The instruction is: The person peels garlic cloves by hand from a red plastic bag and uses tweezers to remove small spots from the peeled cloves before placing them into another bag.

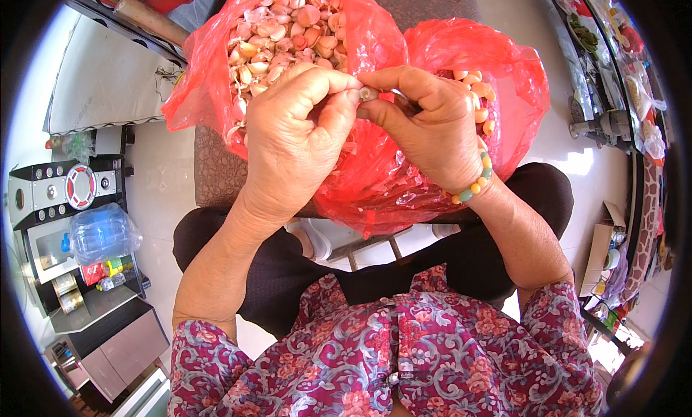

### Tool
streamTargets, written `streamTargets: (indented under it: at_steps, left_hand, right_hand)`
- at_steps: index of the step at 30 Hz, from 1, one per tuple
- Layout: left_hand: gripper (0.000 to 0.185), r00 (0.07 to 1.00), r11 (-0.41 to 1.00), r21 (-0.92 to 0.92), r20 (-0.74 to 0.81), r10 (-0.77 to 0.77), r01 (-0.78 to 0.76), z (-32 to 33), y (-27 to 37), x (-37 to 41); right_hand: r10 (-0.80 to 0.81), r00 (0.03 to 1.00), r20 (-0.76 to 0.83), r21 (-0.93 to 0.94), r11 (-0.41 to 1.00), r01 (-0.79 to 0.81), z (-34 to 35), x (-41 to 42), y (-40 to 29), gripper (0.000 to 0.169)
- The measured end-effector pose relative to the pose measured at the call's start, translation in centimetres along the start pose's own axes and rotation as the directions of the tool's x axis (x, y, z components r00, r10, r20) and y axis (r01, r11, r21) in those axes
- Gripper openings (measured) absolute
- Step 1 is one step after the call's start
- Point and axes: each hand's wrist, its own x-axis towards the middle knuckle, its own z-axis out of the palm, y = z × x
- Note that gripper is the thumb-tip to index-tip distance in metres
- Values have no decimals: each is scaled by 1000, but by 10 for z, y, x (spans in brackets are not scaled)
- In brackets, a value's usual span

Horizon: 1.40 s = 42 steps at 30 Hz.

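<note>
Both hands meet over two red plastic bags. A garlic clove (367, 94) is pinched between them; my left hand (303, 130) has thumb and forefinger at its left side, and my right hand (427, 119), with a beaded bracelet (477, 182) on the wrist, grips it from the right. Behind my left hand, the larger red plastic bag (203, 55) lies open, full of unpeeled garlic cloves (281, 30). Peeled garlic cloves (483, 101) lie in the smaller open red bag (521, 98), partly hidden by my right hand. Thin bits of skin are scattered on the red plastic below the hands.
The bags rest on a brown patterned table (216, 173) close before my knees. A wooden rod (151, 19) reaches toward the larger bag at the upper left. At the left stands a cabinet with a wrapped blue water bottle (102, 234); crowded shelves (611, 92) stand at the right.
</note>
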Motion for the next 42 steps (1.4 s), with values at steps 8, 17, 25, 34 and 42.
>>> streamTargets:
  at_steps: [8, 17, 25, 34, 42]
  left_hand:
    - [7, 995, 997, 26, 58, -79, 77, -3, 6, 1]
    - [11, 991, 977, 164, 3, 135, -134, 4, -10, 2]
    - [12, 999, 999, 37, 5, -40, 40, 5, -9, -1]
    - [8, 950, 930, -196, 22, -311, 309, -4, 4, 4]
    - [8, 963, 927, -279, -35, -269, 249, 0, 7, 2]
  right_hand:
    - [-127, 992, 14, -131, 983, 128, 0, 1, -7, 18]
    - [-187, 982, 12, -156, 970, 187, 5, -2, -3, 18]
    - [-261, 965, 12, -184, 948, 259, 3, -3, -5, 21]
    - [121, 987, 104, 391, 907, -153, 7, 2, 0, 16]
    - [262, 958, 121, 565, 775, -283, 8, 2, -2, 11]
